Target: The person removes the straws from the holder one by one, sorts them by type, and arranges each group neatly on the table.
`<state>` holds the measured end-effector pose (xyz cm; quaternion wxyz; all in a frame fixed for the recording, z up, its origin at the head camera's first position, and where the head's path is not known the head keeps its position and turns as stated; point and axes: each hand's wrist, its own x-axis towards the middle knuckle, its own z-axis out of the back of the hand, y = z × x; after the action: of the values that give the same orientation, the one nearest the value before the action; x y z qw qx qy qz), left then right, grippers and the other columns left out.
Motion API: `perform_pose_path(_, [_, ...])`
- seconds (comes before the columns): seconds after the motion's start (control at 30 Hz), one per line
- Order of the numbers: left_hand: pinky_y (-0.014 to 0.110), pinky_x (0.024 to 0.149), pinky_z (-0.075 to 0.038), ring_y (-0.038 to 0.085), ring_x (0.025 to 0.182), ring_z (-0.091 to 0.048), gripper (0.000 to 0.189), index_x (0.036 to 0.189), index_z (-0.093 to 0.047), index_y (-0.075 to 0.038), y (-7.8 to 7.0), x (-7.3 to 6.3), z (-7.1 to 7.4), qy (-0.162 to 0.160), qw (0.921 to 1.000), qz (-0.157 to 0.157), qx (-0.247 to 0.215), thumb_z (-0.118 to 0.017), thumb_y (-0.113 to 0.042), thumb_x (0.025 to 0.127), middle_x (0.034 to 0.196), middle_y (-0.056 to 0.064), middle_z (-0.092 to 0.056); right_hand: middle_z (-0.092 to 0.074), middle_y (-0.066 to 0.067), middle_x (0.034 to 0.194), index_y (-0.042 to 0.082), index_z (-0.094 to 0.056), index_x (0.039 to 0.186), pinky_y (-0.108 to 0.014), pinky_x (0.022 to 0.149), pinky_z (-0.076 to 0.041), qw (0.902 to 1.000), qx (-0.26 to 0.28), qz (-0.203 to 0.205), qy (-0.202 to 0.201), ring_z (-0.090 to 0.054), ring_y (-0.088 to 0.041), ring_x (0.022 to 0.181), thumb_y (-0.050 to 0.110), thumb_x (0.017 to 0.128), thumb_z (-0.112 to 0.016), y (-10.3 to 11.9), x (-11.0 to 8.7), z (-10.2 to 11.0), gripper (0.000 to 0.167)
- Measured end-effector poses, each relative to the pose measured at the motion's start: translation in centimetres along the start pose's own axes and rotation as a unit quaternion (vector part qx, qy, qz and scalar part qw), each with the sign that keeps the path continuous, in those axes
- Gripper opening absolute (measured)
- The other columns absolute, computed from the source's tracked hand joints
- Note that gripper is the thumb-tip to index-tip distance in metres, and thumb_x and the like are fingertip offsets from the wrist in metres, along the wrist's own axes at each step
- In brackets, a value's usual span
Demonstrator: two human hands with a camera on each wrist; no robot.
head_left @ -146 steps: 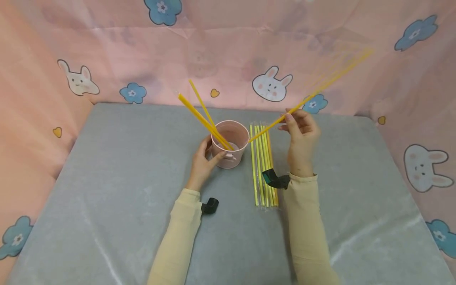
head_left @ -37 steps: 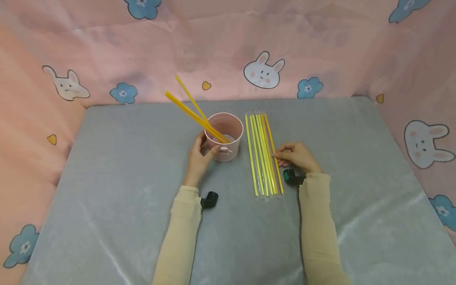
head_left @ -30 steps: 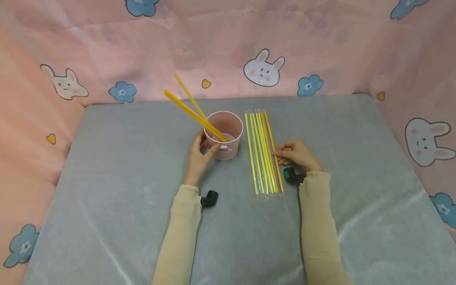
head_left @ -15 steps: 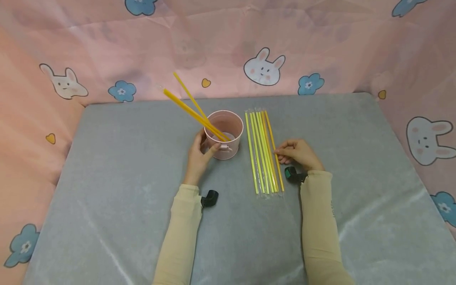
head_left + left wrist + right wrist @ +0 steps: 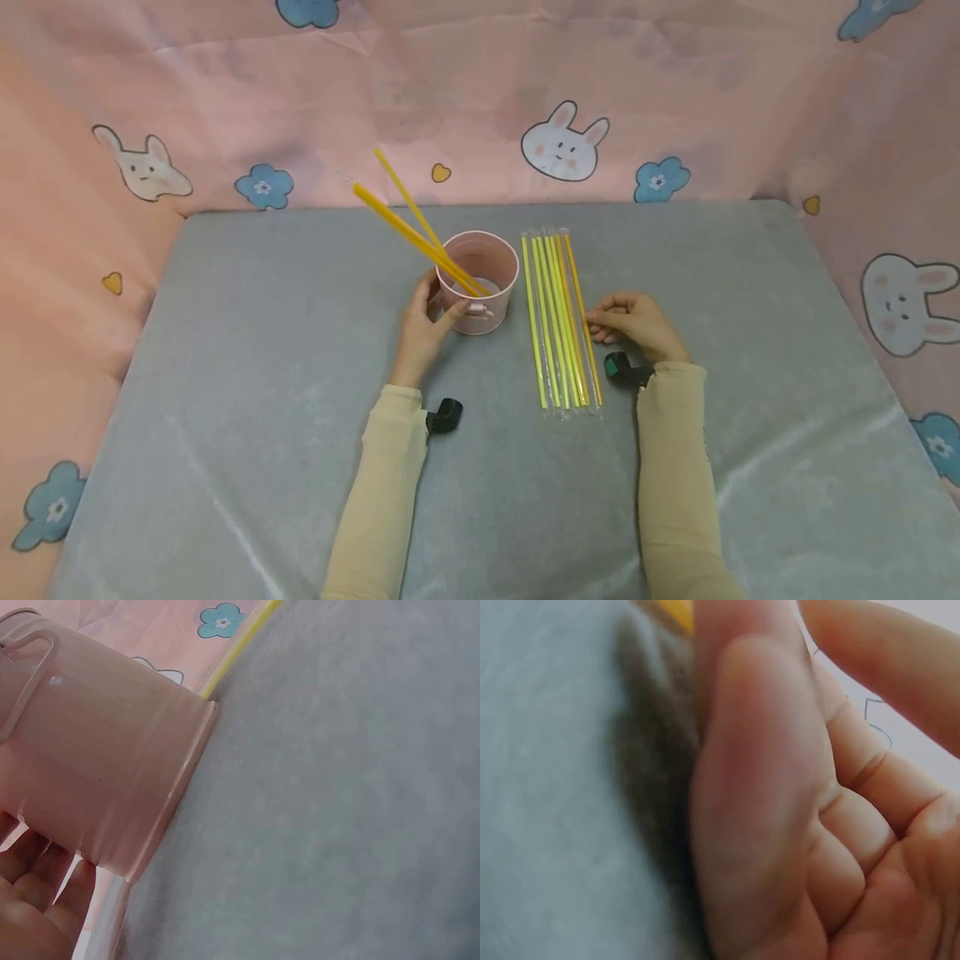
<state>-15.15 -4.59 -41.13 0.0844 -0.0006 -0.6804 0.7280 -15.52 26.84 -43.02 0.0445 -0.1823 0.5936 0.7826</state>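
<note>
Nearest me, my long beige cloth sleeves (image 5: 382, 500) reach in over a smooth grey worktop (image 5: 262, 400), a small black device (image 5: 446, 415) by the left cuff and another by the right. Just past the right cuff is my right grip (image 5: 633, 323), thumb and forefinger together, the other fingers curled. Its tips are at the slim, straight orange straw (image 5: 574, 275) in clear film; whether they pinch it or only touch it, I cannot tell. That straw ends a row on the right, with a second orange one and several thin lime-yellow straws (image 5: 533, 321) lying beside it. My left grip (image 5: 423, 329) is curved around a round, pale-pink bucket (image 5: 480, 326), thumb at its near side, fingers round its left. The bucket stands upright, left of the row and apart from it. Orange-yellow straws (image 5: 405, 228) lean inside, tops pointing far left. Beyond the worktop hangs a pink cloth (image 5: 375, 108) printed with white rabbits and blue flowers.
</note>
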Motion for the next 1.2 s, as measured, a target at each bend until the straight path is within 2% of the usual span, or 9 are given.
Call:
perform_pose_path(0.13, [0.039,0.11,-0.031,0.031,0.131,-0.038,0.092,0.142,-0.036,0.003,1.4,0.4,0.2,-0.003,1.0,0.005,0.005,-0.063,-0.053,0.074,0.142,0.021,-0.041,-0.07,-0.006,0.082,-0.016,-0.057,0.105,-0.029,0.062,-0.057,0.9997,-0.002,0.019,-0.015,-0.066,-0.014,0.068,0.013,0.093,-0.061,0.2,0.0,-0.2,0.032])
perform_pose_path(0.23, [0.033,0.109,-0.032,0.027,0.131,-0.04,0.095,0.143,-0.037,-0.001,2.8,0.8,0.1,-0.007,0.9999,0.004,0.011,-0.062,-0.059,0.072,0.142,0.016,-0.043,-0.069,-0.006,0.083,-0.016,-0.057,0.106,-0.03,0.063,-0.057,0.999,0.004,0.035,-0.028,-0.066,-0.015,0.069,0.013,0.093,-0.061,0.3,0.0,-0.4,0.031])
perform_pose_path(0.37, [0.032,0.109,-0.032,0.025,0.131,-0.04,0.102,0.143,-0.036,-0.002,2.9,0.9,0.2,-0.008,0.9997,0.009,0.02,-0.061,-0.067,0.069,0.142,0.015,-0.043,-0.069,-0.007,0.079,-0.017,-0.056,0.105,-0.029,0.061,-0.057,0.9964,0.039,0.059,-0.048,-0.066,-0.016,0.068,0.007,0.092,-0.061,1.1,-0.3,-0.7,0.028])
perform_pose_path(0.47, [0.032,0.108,-0.033,0.024,0.13,-0.041,0.103,0.143,-0.036,-0.001,2.8,0.8,0.2,-0.011,0.9995,0.01,0.029,-0.06,-0.068,0.068,0.142,0.015,-0.043,-0.068,-0.006,0.077,-0.016,-0.058,0.101,-0.028,0.061,-0.056,0.9927,0.059,0.08,-0.069,-0.066,-0.017,0.067,0.006,0.091,-0.062,2.4,-0.5,-1.3,0.024])
perform_pose_path(0.63, [0.031,0.108,-0.033,0.024,0.13,-0.041,0.1,0.143,-0.036,0.0,2.9,0.9,0.3,-0.012,0.9997,0.006,0.021,-0.061,-0.063,0.069,0.142,0.016,-0.043,-0.068,-0.003,0.078,-0.011,-0.062,0.099,-0.029,0.066,-0.056,0.9878,0.02,0.127,-0.088,-0.065,-0.018,0.071,0.014,0.089,-0.066,5.5,-0.8,-3.6,0.027])
perform_pose_path(0.83, [0.03,0.108,-0.033,0.022,0.13,-0.041,0.096,0.143,-0.037,-0.002,2.8,0.9,0.2,-0.013,0.9996,0.007,0.023,-0.061,-0.062,0.071,0.142,0.014,-0.044,-0.066,-0.007,0.083,-0.01,-0.063,0.099,-0.028,0.069,-0.056,0.98,0.003,0.191,-0.056,-0.065,-0.017,0.072,0.011,0.089,-0.067,9.5,0.3,-6.8,0.023])
perform_pose_path(0.97, [0.031,0.108,-0.033,0.023,0.13,-0.041,0.08,0.143,-0.036,-0.001,2.8,1.0,0.2,-0.011,0.9997,0.008,0.022,-0.066,-0.041,0.081,0.143,0.015,-0.043,-0.066,-0.015,0.086,-0.006,-0.066,0.098,-0.029,0.069,-0.056,0.9738,-0.016,0.224,-0.036,-0.065,-0.021,0.072,0.008,0.088,-0.067,11.6,1.2,-8.7,0.018])
perform_pose_path(1.1, [0.035,0.109,-0.033,0.024,0.131,-0.04,0.068,0.144,-0.035,-0.002,2.9,1.2,0.2,-0.008,0.9996,0.015,0.023,-0.069,-0.017,0.087,0.144,0.015,-0.041,-0.067,-0.015,0.086,-0.004,-0.068,0.096,-0.028,0.062,-0.053,0.9691,-0.054,0.238,-0.032,-0.063,-0.024,0.07,0.01,0.086,-0.07,13.1,2.1,-10.3,0.017])
perform_pose_path(1.2, [0.039,0.109,-0.032,0.026,0.131,-0.04,0.068,0.144,-0.034,-0.001,2.9,1.2,0.2,-0.007,0.9996,0.018,0.022,-0.069,-0.013,0.087,0.144,0.016,-0.04,-0.068,-0.013,0.087,-0.004,-0.068,0.096,-0.026,0.061,-0.053,0.9686,-0.064,0.239,-0.023,-0.062,-0.029,0.072,0.009,0.086,-0.07,13.6,2.9,-11.5,0.016])
